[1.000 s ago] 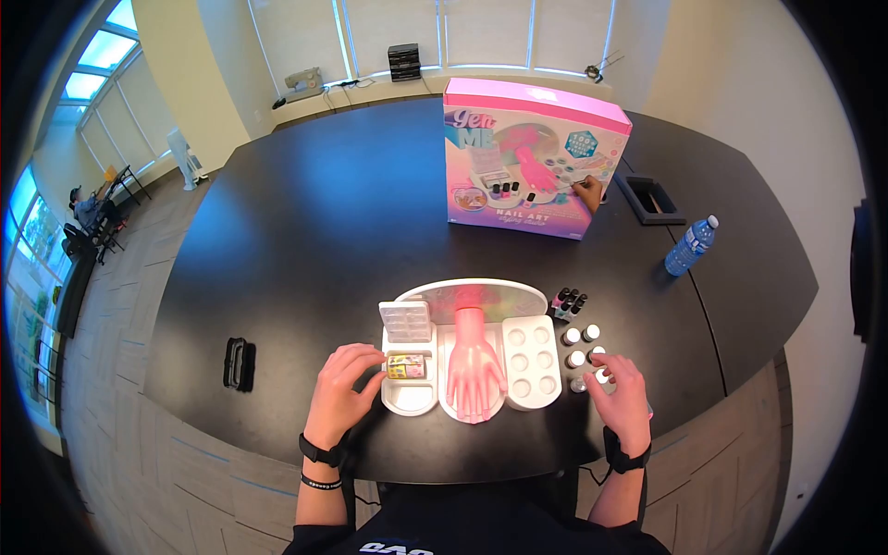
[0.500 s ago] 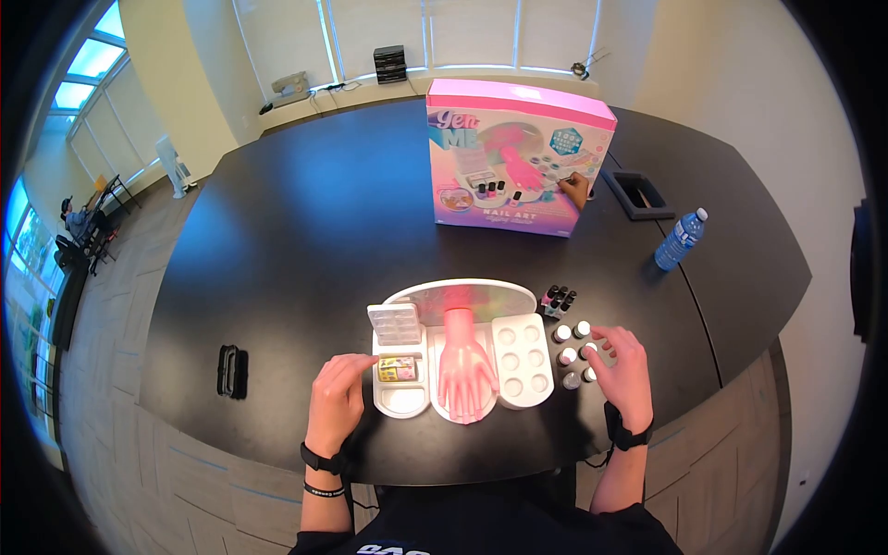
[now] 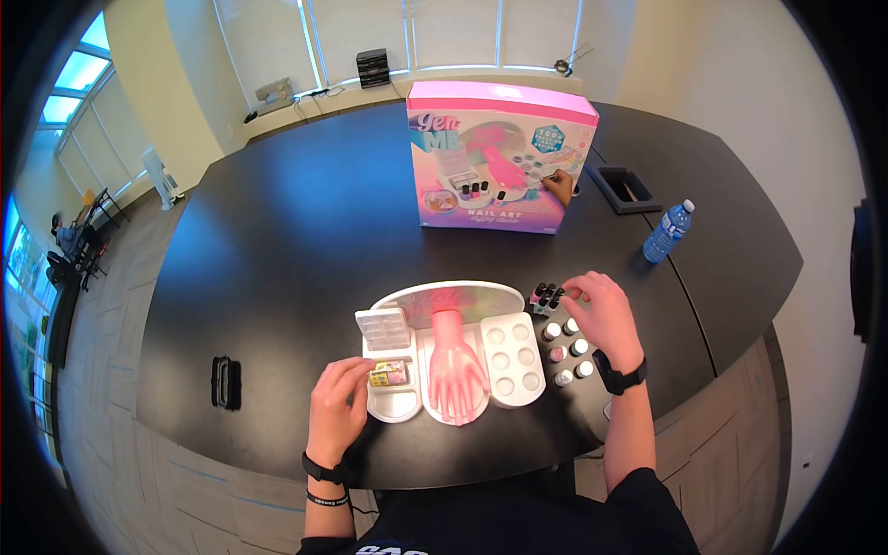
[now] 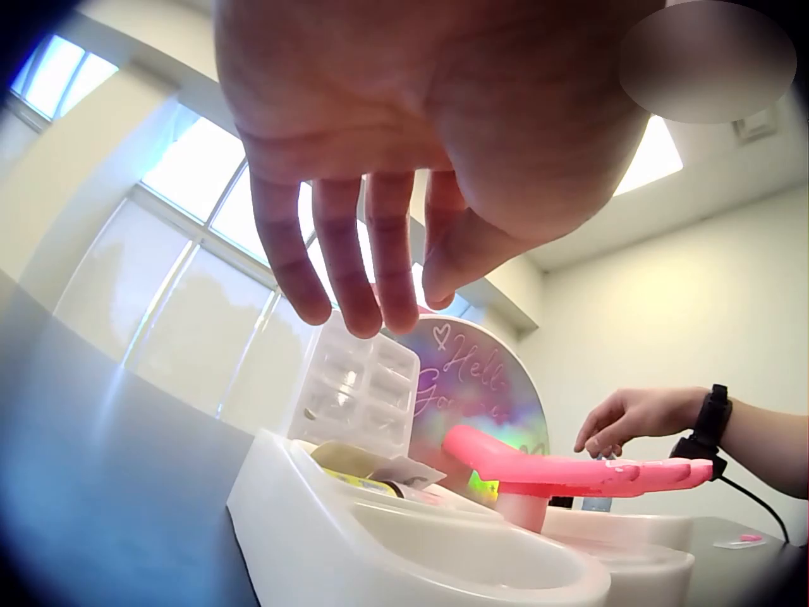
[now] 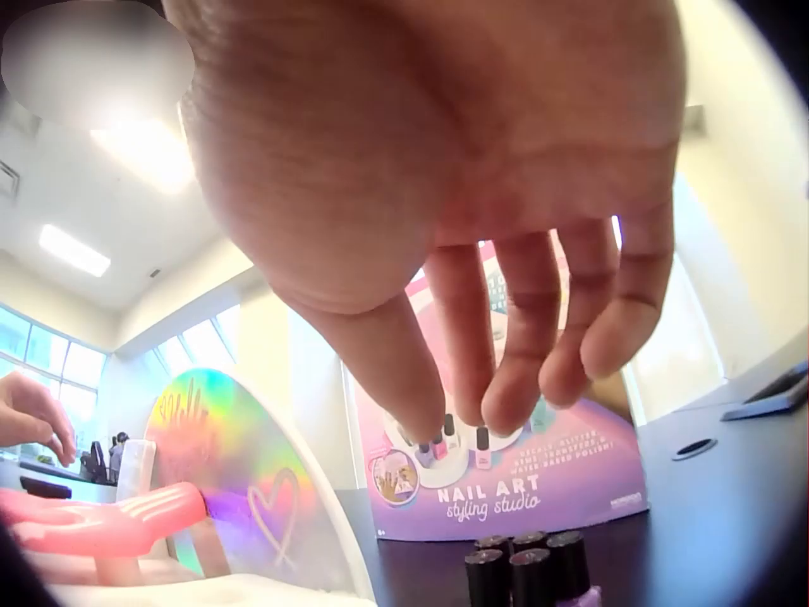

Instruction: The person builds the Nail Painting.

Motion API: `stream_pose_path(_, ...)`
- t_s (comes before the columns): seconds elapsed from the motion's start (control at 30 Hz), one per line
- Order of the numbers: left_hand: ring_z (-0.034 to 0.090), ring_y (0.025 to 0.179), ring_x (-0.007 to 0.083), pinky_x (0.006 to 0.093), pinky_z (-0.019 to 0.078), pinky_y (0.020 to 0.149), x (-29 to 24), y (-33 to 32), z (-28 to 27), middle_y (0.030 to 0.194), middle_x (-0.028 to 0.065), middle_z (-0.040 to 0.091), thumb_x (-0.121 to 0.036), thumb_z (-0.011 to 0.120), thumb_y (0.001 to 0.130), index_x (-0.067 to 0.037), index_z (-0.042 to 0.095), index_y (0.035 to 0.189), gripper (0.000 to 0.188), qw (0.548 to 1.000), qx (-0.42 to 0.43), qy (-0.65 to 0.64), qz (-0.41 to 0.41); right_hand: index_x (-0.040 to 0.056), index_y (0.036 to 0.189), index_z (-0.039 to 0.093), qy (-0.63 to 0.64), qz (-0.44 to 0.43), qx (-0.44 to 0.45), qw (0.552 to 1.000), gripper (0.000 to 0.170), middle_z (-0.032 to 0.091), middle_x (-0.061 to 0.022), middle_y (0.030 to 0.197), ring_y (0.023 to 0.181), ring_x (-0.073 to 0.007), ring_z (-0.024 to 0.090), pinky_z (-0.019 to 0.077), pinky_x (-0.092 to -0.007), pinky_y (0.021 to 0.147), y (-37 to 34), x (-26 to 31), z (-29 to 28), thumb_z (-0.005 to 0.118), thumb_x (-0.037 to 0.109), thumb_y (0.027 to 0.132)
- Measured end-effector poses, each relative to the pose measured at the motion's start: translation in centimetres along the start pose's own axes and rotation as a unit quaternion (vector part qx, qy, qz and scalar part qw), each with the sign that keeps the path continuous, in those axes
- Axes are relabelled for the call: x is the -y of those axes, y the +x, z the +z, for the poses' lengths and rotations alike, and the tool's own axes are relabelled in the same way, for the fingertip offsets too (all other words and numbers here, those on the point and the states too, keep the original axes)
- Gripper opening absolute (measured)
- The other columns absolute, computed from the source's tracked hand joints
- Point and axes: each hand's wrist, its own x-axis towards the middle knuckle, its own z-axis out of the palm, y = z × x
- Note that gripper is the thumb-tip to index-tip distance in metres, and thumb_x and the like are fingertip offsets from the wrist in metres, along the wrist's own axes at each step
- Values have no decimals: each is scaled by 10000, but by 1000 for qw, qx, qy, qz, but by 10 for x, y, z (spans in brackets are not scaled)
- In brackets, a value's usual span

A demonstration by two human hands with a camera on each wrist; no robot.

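Observation:
A white tray unit (image 3: 392, 404) with a round iridescent back panel stands near the front edge, a pink model hand (image 3: 453, 370) at its middle. My left hand (image 3: 339, 407) hovers at its left side, fingertips beside small patterned packets (image 3: 388, 373); whether they touch is unclear. In the left wrist view its fingers hang relaxed with nothing between them. My right hand (image 3: 601, 319) is held above the table by the black-capped polish bottles (image 3: 546, 297), which stand below its empty, loosely bent fingers in the right wrist view. Several white-capped jars (image 3: 558, 353) stand right of the tray.
Behind stands a pink nail art box (image 3: 499, 166). A blue water bottle (image 3: 668, 231) and a dark table recess (image 3: 622, 190) lie to its right. At the left is a black case (image 3: 225, 383). A person (image 3: 67, 238) sits far off at the left.
My right hand has moved from the white-capped jars up and away to the black-capped bottles. My left hand stays beside the packets. The head view has shifted slightly.

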Motion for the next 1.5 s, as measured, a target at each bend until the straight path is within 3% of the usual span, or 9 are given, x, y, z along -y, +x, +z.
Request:
stream_pose_path(0.27,726,1017,345,432,583,890,2,-1,5,1136,125,768,65,698,945,-14,767,1115,200,1000,-3,-6,2,75,979,789,-76,37,-14,996,183,665,-69,858,949,-294,666,561,-443,828,33,-8,46,849,215,876)
stream_pose_path(0.43,727,1015,340,430,583,889,5,-2,3,1134,119,766,57,706,940,-14,769,1106,191,1000,-1,0,4,36,982,779,-119,49,4,992,267,670,-140,1027,1081,-346,643,582,-477,911,31,-10,67,878,245,850)
stream_pose_path(0.73,727,1011,339,428,583,885,5,-4,-2,1133,116,767,55,710,938,-18,771,1098,187,1000,-3,11,0,29,915,784,-113,47,1,992,200,672,-133,1039,1068,-339,633,558,-474,923,31,-13,77,889,168,815)
stream_pose_path(1.07,721,1057,341,434,586,902,1,-2,-5,1134,113,766,63,725,923,-19,770,1101,201,999,-17,24,13,33,914,780,-49,45,-80,995,162,645,-101,982,1014,-318,612,534,-455,896,23,18,48,863,153,844)
stream_pose_path(1.23,717,1087,349,437,588,932,-8,2,-4,1152,113,756,76,755,893,-20,773,1122,249,999,-30,20,36,44,909,753,-27,-9,-153,988,145,626,-77,902,932,-301,595,504,-444,830,6,47,26,853,130,849)
stream_pose_path(1.5,719,1088,336,434,590,940,-30,9,-3,1158,104,760,37,798,890,-30,776,1130,250,999,-21,-11,42,53,916,741,7,-63,-155,986,150,634,-66,875,858,-288,605,499,-437,777,-21,96,6,854,114,838)
